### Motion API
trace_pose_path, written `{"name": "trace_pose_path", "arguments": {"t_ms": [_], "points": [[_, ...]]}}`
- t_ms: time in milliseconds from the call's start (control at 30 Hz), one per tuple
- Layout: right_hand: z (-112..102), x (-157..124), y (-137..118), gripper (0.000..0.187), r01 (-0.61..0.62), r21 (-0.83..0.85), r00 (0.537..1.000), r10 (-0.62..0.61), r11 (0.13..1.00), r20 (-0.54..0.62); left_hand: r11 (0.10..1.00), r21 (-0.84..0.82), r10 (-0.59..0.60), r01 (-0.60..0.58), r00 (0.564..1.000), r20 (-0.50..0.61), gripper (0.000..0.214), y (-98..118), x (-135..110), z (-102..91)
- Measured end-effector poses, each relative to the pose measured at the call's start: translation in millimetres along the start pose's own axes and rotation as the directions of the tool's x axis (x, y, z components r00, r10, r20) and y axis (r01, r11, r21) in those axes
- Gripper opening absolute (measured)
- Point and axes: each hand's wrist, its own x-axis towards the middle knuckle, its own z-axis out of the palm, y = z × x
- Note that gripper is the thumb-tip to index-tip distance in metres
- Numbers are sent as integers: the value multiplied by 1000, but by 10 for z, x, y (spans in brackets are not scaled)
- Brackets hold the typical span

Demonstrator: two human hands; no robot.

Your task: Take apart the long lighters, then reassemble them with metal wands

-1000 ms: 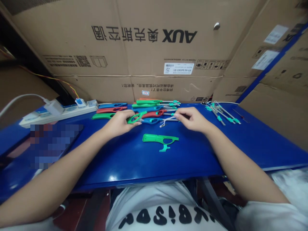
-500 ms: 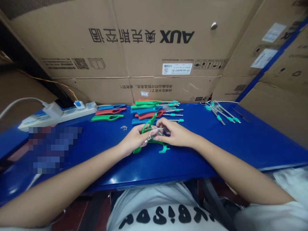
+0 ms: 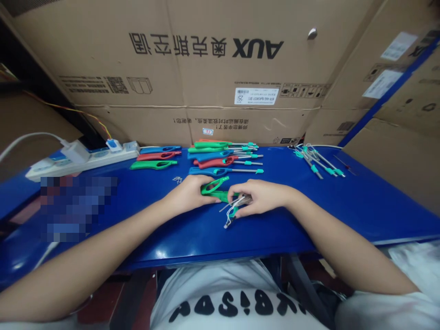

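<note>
My left hand (image 3: 190, 196) is closed on a green lighter handle (image 3: 216, 185), with thumb and fingers at its looped end. Another long green piece (image 3: 220, 195) lies just below it, reaching toward my right hand; whether the two are joined I cannot tell. My right hand (image 3: 263, 196) pinches a lighter's inner part with white wires (image 3: 231, 213) and greyish metal, its wire ends hanging toward the table. A bit of teal plastic (image 3: 234, 211) shows under the right fingers. The palm hides the rest of that part.
Behind my hands lie several stick lighters (image 3: 215, 162) with metal tubes. Tubes with teal clips (image 3: 318, 162) are at the right. Blue, red and green handles (image 3: 154, 164) lie left, near a white power strip (image 3: 85, 160). Small metal pieces (image 3: 177, 179) sit near my left hand.
My hands have drawn apart. The wired part, before between both hands, is now in my right hand, lower and to the right. The green handle has tipped from upright to flatter.
</note>
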Motion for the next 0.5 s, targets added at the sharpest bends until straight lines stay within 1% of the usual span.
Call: {"name": "trace_pose_path", "arguments": {"t_ms": [67, 133, 167, 200, 233, 267, 300, 333, 367, 400, 433, 467, 500], "points": [[16, 11, -14, 27, -9, -54, 999, 11, 998, 39, 998, 49, -36, 33, 998, 60, 35, -18, -18, -81], [9, 16, -8, 17, -16, -57, 997, 20, 998, 72, 995, 82, -72, 63, 991, 110, 35, -50, -38, -170], [-14, 10, 10, 15, -21, -38, 997, 24, 999, 76, 993, 94, -76, 65, 991, 112, 35, -68, -44, -209], [-51, -4, 43, 17, -32, -14, 998, 33, 999, 56, 993, 104, -69, 59, 993, 94, 36, -86, -47, -242], [-104, -28, 94, 20, -54, 5, 999, 54, 999, 5, 992, 114, -56, 48, 996, 63, 38, -99, -47, -266], [-172, -63, 166, 24, -91, 11, 993, 92, 996, -75, 992, 122, -40, 36, 999, 30, 41, -106, -45, -282], [-250, -108, 258, 27, -151, 5, 972, 150, 988, -182, 992, 128, -24, 23, 1000, 5, 44, -105, -44, -291], [-335, -163, 369, 28, -246, -27, 923, 226, 969, -311, 992, 127, -8, 9, 1000, -8, 46, -97, -44, -294], [-422, -227, 496, 27, -377, -69, 844, 311, 924, -438, 993, 119, 9, -8, 1000, -4, 45, -83, -48, -293], [-507, -298, 634, 26, -522, -98, 748, 399, 847, -530, 994, 105, 29, -30, 999, 14, 44, -66, -54, -290], [-584, -373, 776, 23, -666, -107, 636, 487, 738, -599, 995, 88, 49, -52, 998, 36, 44, -48, -64, -285], [-651, -451, 916, 21, -788, -86, 510, 568, 609, -646, 995, 74, 65, -69, 996, 59, 47, -33, -77, -280], [-706, -528, 1046, 21, -872, -42, 390, 639, 488, -663, 995, 66, 72, -78, 994, 81, 52, -23, -90, -275]]}}
